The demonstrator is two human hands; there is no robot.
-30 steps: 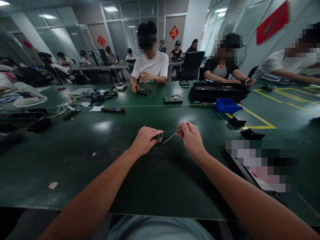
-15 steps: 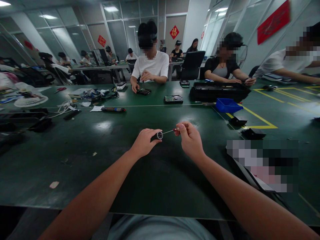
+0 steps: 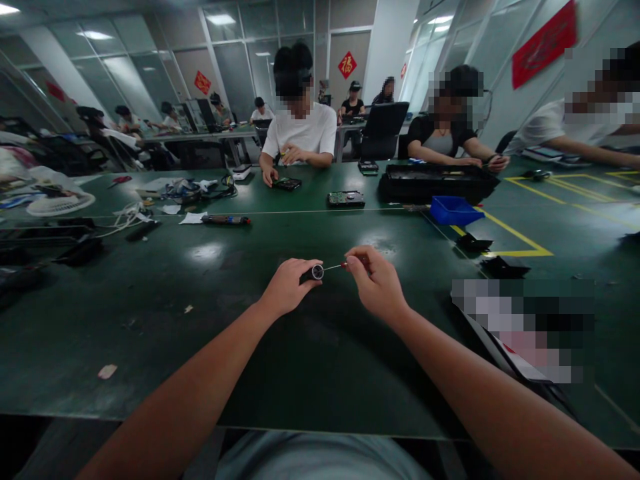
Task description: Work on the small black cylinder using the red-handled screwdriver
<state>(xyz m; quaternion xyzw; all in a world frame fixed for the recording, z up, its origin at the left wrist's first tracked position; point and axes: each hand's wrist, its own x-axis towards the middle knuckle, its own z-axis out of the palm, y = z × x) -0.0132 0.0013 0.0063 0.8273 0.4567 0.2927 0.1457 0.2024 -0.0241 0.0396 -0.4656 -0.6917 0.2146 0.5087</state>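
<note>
Between thumb and fingers of my left hand [image 3: 289,287] is a small dark cylinder [image 3: 316,272], its round, silver-rimmed end turned towards my right hand. My right hand [image 3: 377,279] is closed on a thin screwdriver [image 3: 334,267]; a bit of red shows where the shaft meets my fingers, which hide most of the handle. The shaft's tip is at the rim of the cylinder; whether it touches or enters cannot be made out. Both hands are held over the green table [image 3: 320,373].
A hard drive [image 3: 346,199], a dark pen-like tool [image 3: 226,220], a blue scoop-shaped bin [image 3: 454,211] and a long black tray [image 3: 437,183] lie farther back. Black pieces [image 3: 505,267] and a partly blurred flat item [image 3: 520,333] are on the right. A co-worker [image 3: 299,133] sits opposite.
My right fingers have shifted round the screwdriver handle and cover more of it. The shaft lies slightly flatter. My left hand keeps the cylinder in nearly the same place.
</note>
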